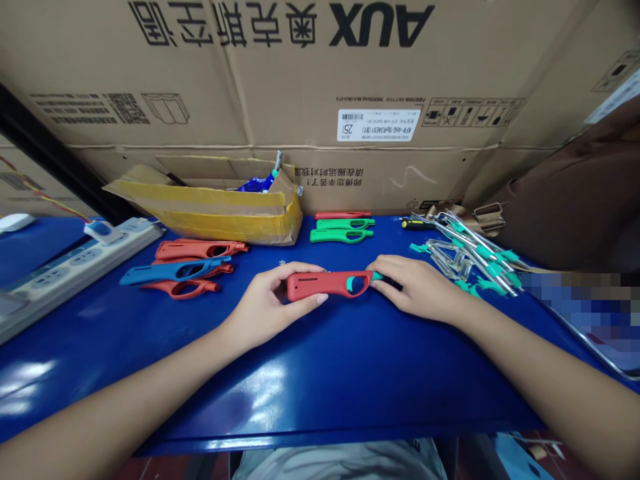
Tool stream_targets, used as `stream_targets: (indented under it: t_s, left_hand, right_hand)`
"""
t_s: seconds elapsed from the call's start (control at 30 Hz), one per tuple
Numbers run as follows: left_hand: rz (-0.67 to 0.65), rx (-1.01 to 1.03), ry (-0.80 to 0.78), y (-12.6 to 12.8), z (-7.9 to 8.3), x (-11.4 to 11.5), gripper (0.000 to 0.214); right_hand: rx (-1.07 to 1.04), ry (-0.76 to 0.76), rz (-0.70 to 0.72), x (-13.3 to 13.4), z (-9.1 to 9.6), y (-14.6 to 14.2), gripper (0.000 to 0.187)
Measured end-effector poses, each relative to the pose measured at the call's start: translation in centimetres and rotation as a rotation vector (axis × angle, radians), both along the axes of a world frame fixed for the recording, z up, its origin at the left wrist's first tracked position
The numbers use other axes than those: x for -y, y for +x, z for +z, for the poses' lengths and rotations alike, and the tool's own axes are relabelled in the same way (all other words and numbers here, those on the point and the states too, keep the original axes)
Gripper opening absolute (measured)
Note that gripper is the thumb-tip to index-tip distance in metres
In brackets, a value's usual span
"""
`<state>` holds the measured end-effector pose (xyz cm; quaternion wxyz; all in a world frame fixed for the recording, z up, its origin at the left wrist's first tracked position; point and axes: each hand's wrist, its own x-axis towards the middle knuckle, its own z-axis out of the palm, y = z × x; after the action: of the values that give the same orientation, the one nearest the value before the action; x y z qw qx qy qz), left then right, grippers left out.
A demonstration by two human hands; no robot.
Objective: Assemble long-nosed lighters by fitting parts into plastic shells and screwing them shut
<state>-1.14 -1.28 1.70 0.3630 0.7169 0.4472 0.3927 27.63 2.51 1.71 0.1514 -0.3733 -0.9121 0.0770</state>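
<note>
A red gas lighter body (307,285) lies level above the blue table, its wide end in my left hand (255,310). The left thumb runs along its near side and the fingers go behind it. Inside its loop shows a teal trigger (350,285). At the narrow right end, my right hand (417,287) pinches a small green tip piece (377,275) against the body. The fingertips partly hide that piece. Nearest to the right hand is a pile of metal tubes (480,250) with teal parts.
Red and blue lighter shells (170,272) lie at left beside a power strip (90,260). Green and red shells (340,235) lie farther back. A yellow-taped carton (220,217), a screwdriver (414,225) and a large cardboard sheet (280,100) stand or lie behind.
</note>
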Motion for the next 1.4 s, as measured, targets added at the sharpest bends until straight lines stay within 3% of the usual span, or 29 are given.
stream_targets:
  t_s: [0.17, 0.3, 0.53, 0.7, 0.93, 1.23, 1.4]
  left_hand:
    - [-0.014, -0.112, 0.033, -0.2, -0.4, -0.3, 0.037]
    - [-0.032, -0.233, 0.163, -0.5, -0.8, -0.8, 0.030]
    - [-0.055, -0.392, 0.266, -0.8, -1.6, -1.2, 0.028]
    - [-0.059, -0.429, 0.279, -0.8, -1.7, -1.2, 0.029]
    - [-0.102, -0.472, 0.264, -0.4, -1.4, -0.8, 0.034]
    - [-0.097, -0.480, 0.270, -0.7, -1.3, -0.4, 0.037]
    - [-0.084, -0.473, 0.272, -0.8, -1.5, -0.3, 0.037]
  right_hand:
    - [0.018, -0.006, -0.007, 0.0, 0.2, 0.1, 0.021]
    - [0.034, 0.017, -0.053, -0.8, 0.9, 0.9, 0.024]
    - [0.053, 0.246, -0.603, -4.9, 1.5, 6.5, 0.022]
    - [0.133, 0.272, -0.748, -6.4, 0.2, 8.5, 0.027]
    - [0.289, 0.266, -0.721, -8.4, -0.8, 7.0, 0.036]
    - [0.452, 0.138, -0.509, -11.5, 1.7, 7.3, 0.035]
    - [0.419, 0.108, -0.513, -11.6, 3.3, 7.4, 0.036]
